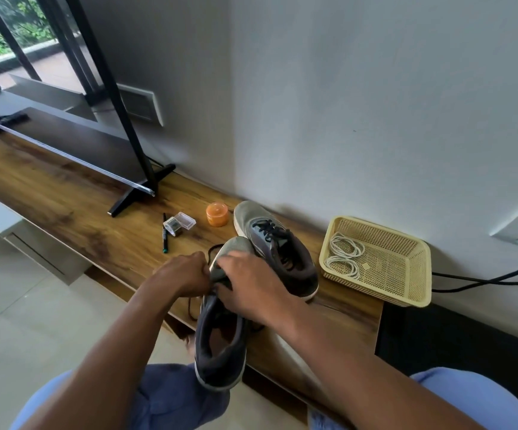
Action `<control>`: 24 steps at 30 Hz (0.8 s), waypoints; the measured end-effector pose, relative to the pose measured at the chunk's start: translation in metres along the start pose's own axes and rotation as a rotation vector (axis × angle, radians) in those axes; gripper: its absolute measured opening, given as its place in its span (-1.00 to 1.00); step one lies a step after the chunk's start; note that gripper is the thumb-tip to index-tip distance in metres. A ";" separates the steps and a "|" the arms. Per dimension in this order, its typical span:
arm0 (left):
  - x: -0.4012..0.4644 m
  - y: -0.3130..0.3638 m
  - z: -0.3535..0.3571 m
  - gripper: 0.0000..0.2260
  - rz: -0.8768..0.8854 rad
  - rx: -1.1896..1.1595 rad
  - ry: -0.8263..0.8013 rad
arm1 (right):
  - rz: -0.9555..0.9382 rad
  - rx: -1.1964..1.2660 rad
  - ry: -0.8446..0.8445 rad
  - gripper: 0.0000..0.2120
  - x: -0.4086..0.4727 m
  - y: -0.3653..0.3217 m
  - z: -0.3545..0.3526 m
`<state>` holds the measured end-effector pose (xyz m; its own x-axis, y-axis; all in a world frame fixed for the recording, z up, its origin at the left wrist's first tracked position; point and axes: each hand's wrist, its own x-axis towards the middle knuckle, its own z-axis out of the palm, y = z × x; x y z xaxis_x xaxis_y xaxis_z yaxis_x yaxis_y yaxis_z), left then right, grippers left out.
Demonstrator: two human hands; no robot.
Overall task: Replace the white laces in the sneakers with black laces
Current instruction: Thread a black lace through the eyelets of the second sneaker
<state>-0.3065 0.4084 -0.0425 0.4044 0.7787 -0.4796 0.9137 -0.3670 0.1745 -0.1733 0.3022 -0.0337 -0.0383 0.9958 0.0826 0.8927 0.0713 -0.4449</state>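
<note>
Near sneaker (220, 346) overhangs wooden shelf (65, 206) edge, both hands gripping.

grey wall (375, 103), wooden console (65, 197)

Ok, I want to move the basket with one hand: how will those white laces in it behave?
The white laces lie in loose coils, so probably floppy and light. The basket walls are low, so they might slide if tipped. The coils could also tangle.

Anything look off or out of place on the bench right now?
Nothing damaged or spilled. The near sneaker overhangs the bench edge, steadied by both hands, its black lace dangling loose. White laces lie coiled in the basket.
</note>
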 end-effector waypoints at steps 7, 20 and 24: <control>-0.009 0.012 -0.022 -0.90 0.242 -0.715 0.254 | 0.131 0.254 0.017 -0.68 0.003 0.011 0.010; -0.024 0.019 -0.037 -0.83 0.482 -1.633 0.242 | 0.337 0.299 0.593 -0.77 0.003 0.016 -0.003; -0.021 0.029 -0.034 -0.78 0.492 -1.666 0.119 | 0.162 0.416 0.515 -0.81 0.004 0.000 -0.002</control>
<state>-0.2875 0.3986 0.0016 0.5641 0.8230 -0.0668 -0.2571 0.2519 0.9330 -0.1726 0.3065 -0.0321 0.3923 0.8488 0.3544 0.6186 0.0417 -0.7846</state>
